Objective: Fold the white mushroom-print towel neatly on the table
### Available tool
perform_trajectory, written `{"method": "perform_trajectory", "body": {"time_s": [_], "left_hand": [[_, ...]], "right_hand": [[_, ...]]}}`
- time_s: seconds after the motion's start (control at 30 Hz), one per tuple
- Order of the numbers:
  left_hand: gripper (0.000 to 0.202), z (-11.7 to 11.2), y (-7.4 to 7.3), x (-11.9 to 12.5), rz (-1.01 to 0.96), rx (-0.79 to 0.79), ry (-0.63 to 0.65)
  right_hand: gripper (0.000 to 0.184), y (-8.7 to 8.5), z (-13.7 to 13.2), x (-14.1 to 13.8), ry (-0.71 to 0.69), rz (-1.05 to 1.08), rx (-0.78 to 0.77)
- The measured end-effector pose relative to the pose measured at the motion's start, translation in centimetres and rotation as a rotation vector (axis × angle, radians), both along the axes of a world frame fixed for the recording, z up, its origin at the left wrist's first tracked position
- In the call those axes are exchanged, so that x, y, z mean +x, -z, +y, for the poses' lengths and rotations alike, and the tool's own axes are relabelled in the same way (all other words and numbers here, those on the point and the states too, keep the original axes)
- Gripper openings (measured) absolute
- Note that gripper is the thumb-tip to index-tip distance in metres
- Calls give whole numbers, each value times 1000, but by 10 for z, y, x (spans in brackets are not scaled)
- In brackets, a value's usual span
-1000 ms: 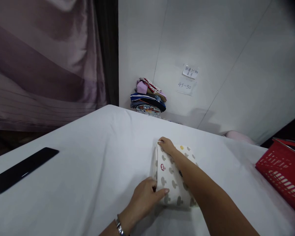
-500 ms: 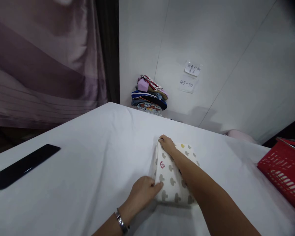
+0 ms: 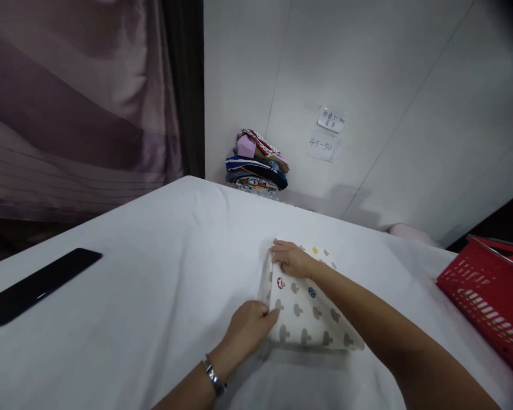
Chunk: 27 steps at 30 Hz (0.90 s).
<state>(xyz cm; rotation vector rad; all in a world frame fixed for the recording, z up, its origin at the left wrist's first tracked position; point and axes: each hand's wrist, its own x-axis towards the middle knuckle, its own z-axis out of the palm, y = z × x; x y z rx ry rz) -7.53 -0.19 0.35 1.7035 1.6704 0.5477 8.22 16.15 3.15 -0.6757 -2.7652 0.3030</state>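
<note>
Straightening a fold seems the step in hand — the next move likely calls for aligned layers. Inward from the table (image 3: pixel 123 296)'s far edge, the left hand (image 3: pixel 248 326) pinches a white cloth (image 3: pixel 301 302) by its near-left corner; the half-curled right hand (image 3: pixel 294 259) covers the far-left one, grip unclear. Grey mushroom-like prints (image 3: pixel 305 336) dot it.

A: Mushroom-print cloth (image 3: pixel 299 320), looks?
B: Off-white, rows of grey-brown mushrooms; one red, one blue, one yellow showing.
A: State?
B: Folded, layer count unclear. Roughly four-sided.
A: Pose?
B: On the white-covered counter (image 3: pixel 222 250), near right corner flared outward.
</note>
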Motion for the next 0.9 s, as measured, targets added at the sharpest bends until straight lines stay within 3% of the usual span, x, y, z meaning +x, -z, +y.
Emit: {"method": "perform_trajectory", "body": {"time_s": [0.27,0.43,0.67,0.9], "left_hand": [[23,-2,-1,3,-115,125,-76],[34,-1,-1,5,-202,128,-112],[25,4,7,5,-203,136,-168],[24,4,6,3,-82,109,-136]], "right_hand": [[28,-20,-4,-6,-57,-201,72],[24,-21,-1,-6,-99,-247,146],[19,-30,5,-10,-59,-223,189],[28,-17,6,-26,-37,-287,92]]}}
